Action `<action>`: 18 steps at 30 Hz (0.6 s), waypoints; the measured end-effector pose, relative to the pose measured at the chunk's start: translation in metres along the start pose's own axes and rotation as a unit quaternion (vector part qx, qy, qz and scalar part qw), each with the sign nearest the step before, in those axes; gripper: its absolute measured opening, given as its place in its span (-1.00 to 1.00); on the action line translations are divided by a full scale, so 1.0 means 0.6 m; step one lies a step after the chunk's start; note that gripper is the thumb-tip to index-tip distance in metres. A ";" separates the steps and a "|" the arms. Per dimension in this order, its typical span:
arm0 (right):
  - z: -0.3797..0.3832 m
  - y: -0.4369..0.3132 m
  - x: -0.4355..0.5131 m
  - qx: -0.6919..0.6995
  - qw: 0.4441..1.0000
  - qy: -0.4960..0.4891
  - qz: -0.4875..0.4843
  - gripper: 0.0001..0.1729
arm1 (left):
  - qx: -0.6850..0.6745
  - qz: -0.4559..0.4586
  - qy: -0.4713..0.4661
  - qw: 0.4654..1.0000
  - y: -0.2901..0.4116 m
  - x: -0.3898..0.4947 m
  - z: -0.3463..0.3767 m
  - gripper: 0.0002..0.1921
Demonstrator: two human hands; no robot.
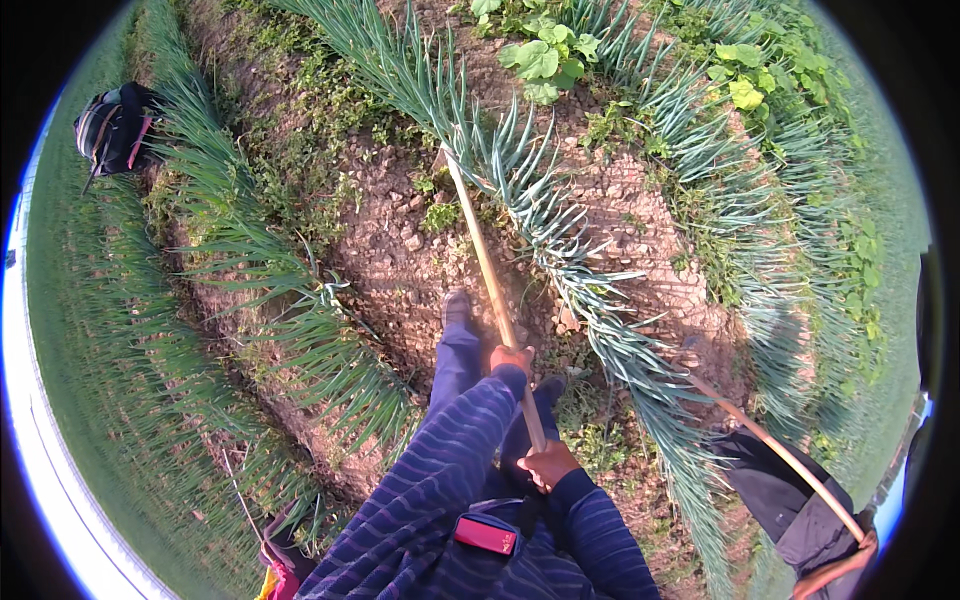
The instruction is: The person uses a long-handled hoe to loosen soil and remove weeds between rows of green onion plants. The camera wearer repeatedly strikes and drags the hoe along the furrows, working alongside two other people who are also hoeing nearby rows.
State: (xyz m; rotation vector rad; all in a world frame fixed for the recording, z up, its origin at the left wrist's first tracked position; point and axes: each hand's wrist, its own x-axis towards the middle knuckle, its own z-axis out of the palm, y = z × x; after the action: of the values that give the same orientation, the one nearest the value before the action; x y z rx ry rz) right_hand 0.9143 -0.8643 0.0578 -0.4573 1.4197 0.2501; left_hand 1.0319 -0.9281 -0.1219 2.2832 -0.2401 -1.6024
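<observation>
Both my hands grip one long wooden tool handle (477, 232). My left hand (512, 358) wraps around it partway down. My right hand (550, 463) closes on the shaft near its end by my waist. The handle slants away over bare, clumpy soil (390, 247). Its far end meets the base of a row of green onion plants (555, 240), where leaves and soil hide most of the tool's head. One shoe (455, 307) stands on the soil left of the handle; the other shoe (553, 385) is partly shaded on the right.
Another onion row (322, 360) runs along my left. Low weeds (300, 90) and broad-leaved plants (541, 56) grow between rows. At lower right a person in dark trousers (780, 480) holds another wooden handle (795, 465). Other people are at upper left (116, 127) and lower left (281, 577).
</observation>
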 end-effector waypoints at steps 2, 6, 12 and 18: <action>-0.007 -0.012 -0.025 0.122 0.991 -0.055 0.024 -0.83 | -0.064 -0.023 -0.042 0.997 0.030 -0.010 -0.010 -0.72; -0.007 -0.025 -0.050 0.098 0.994 -0.054 0.012 -0.81 | -0.061 -0.014 -0.057 0.996 0.056 -0.042 -0.034 -0.75; -0.043 0.077 -0.109 -0.020 1.000 -0.020 0.008 -0.77 | -0.026 0.000 -0.056 0.998 0.049 -0.072 -0.018 -0.71; -0.114 0.197 -0.248 -0.172 0.980 0.042 0.088 -0.66 | -0.121 -0.114 -0.078 0.983 0.044 -0.078 0.024 -0.72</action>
State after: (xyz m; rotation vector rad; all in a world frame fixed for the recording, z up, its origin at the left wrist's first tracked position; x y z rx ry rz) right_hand 0.7808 -0.7744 0.1801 -0.6299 1.5064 0.6318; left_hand 1.0034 -0.9397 -0.0755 2.0627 0.1785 -1.8147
